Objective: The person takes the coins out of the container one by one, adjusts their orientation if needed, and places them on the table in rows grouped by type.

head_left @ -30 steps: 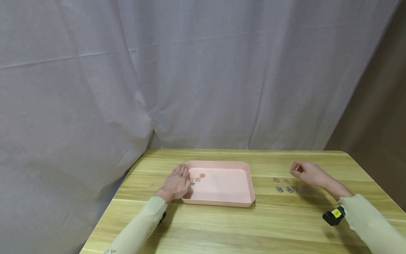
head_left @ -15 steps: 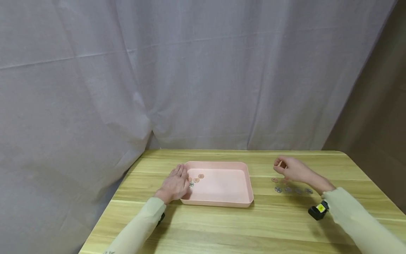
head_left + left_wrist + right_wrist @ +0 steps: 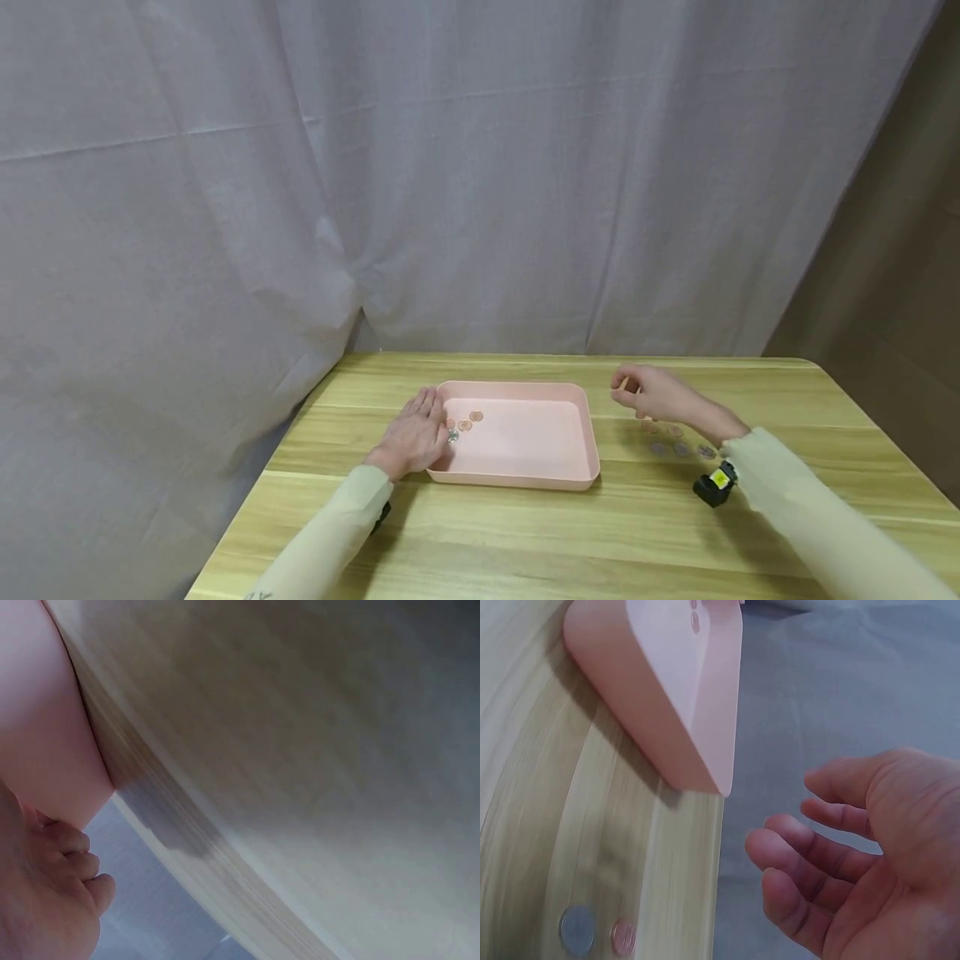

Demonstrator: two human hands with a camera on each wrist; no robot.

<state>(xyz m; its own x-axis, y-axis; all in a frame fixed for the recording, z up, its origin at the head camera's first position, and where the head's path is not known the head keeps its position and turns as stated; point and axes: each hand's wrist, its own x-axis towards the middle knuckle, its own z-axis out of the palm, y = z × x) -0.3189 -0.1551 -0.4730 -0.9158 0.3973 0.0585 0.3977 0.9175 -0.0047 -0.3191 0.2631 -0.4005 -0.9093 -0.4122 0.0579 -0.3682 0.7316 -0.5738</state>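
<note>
R hand (image 3: 654, 394) is hovering over the tabletop (image 3: 480, 533) btwn the pink tray (image 3: 525, 437) and the loose coins, touching neither. From this grip the tray is lying to the L, near but apart, its long axis running L-R, so its short R wall is facing the fingertips. Table coins are sitting nearer the person, abt under the wrist: 2 copper coins (image 3: 650, 427) and, closer in, 3 silver coins (image 3: 707, 452) showing; sleeve may be hiding more. R grip is looking narrow, thumb & forefinger tips close tog., other fingers curling loosely; can't tell if a coin's pinched. L hand (image 3: 412, 432) is resting along the tray's L side w/ fingers straight, so it's nearer the coins inside: 3 copper ones (image 3: 477, 416) plus 1 silver one (image 3: 453, 436), all clustering at that end, far from R hand.
</note>
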